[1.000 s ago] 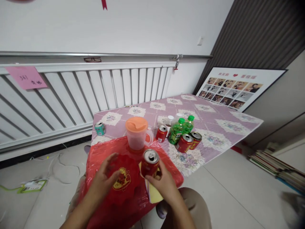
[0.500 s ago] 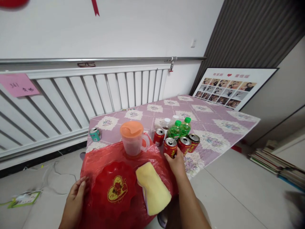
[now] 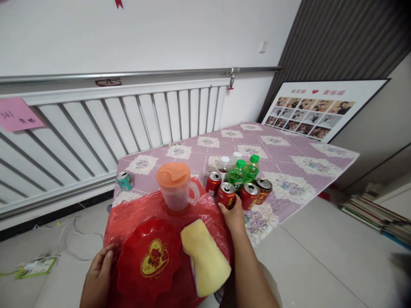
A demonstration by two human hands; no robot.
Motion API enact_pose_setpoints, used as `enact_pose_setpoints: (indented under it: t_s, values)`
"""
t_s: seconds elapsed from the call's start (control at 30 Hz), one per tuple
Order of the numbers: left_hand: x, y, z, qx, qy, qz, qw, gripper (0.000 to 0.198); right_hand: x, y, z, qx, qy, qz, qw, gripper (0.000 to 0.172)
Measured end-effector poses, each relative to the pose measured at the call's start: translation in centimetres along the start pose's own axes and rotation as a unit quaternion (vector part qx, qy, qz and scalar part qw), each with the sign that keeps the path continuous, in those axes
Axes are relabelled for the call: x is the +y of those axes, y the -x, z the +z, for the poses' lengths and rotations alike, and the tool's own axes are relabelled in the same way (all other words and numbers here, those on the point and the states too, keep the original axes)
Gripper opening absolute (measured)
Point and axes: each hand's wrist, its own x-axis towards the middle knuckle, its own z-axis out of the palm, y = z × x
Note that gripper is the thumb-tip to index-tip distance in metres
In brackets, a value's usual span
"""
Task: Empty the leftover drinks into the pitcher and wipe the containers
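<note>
My right hand (image 3: 233,214) is closed around the lower part of a red drink can (image 3: 225,197), which stands upright on the table. Another red can (image 3: 213,185) is just behind it to the left. A third red can (image 3: 249,197) and a black-topped can (image 3: 263,188) stand to its right. Behind are green-capped bottles (image 3: 236,173) and white-capped bottles (image 3: 224,166). My left hand (image 3: 100,269) rests at the left edge of a red plastic sheet (image 3: 128,214), fingers loosely bent, beside a scalloped red tray (image 3: 128,273).
A clear pitcher with an orange lid (image 3: 175,192) stands on the red sheet, with a folded yellow cloth (image 3: 207,261) in front. A teal can (image 3: 125,181) is near the left edge of the flowered tablecloth (image 3: 180,152). A radiator (image 3: 128,115) runs behind the table.
The can in my right hand has shifted slightly left, widening the gap to the red can on its right. My left hand stays by the sheet's edge. The camera view has moved a little.
</note>
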Motion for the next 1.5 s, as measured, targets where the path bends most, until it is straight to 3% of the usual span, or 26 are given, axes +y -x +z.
enact_pose_setpoints:
  t_s: [0.13,0.37,0.6,0.8,1.13,1.5]
  values:
    - [0.1,0.0,-0.1,-0.034,-0.001,-0.033,0.999,0.053,0.3,0.0,0.1,0.006,0.001,0.02,1.0,0.084]
    - [1.8,0.7,0.1,-0.027,0.013,-0.047,0.998,0.05,0.4,0.2,0.1,0.004,-0.009,-0.001,1.0,0.076]
    - [1.7,0.7,0.0,-0.033,0.021,-0.05,0.998,0.048,0.5,1.4,-1.4,-0.005,-0.001,-0.025,1.0,0.074]
    - [1.5,0.7,0.0,-0.031,0.029,-0.038,0.998,0.045,1.1,2.9,-3.2,-0.028,0.039,-0.047,0.998,0.041]
    - [2.0,0.8,0.0,-0.033,0.008,-0.039,0.999,0.047,0.8,2.6,-2.3,-0.05,0.08,-0.107,0.99,0.035]
    - [3.2,1.2,0.1,-0.014,0.006,-0.039,0.999,0.04,0.7,2.1,-2.1,-0.057,0.093,-0.1,0.989,0.029]
